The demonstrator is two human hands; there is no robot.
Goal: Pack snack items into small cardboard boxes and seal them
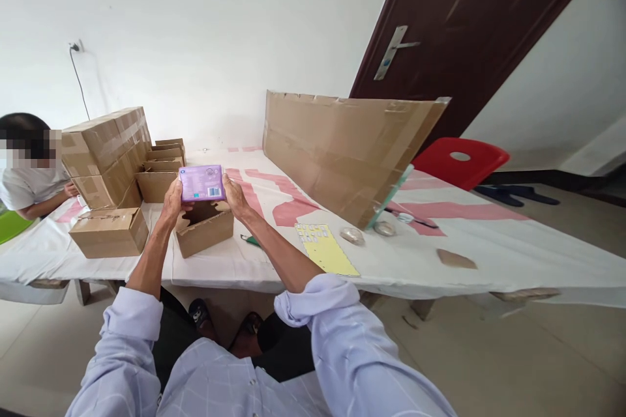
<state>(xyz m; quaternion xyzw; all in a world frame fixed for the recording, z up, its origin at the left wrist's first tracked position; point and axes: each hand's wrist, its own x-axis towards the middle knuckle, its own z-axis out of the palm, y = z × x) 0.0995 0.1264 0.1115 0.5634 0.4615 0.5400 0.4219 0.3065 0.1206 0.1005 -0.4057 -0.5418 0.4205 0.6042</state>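
Observation:
Between my two hands is a purple soft pack point(201, 184) with a barcode on its lower right. My left hand point(173, 201) grips its left end, and my right hand point(235, 195) grips the right end. Just below the pack stands an open cardboard box point(205, 234), its inside mostly hidden by the pack and my hands. To the left of that box sits a closed cardboard box point(108, 232).
Stacked taped cartons point(105, 156) and several open boxes point(159, 182) stand at the left, near a person point(34, 176). A large cardboard sheet point(342, 143) leans across the table behind a yellow label sheet point(327, 249) and tape rolls point(353, 236). A red chair point(460, 166) stands beyond.

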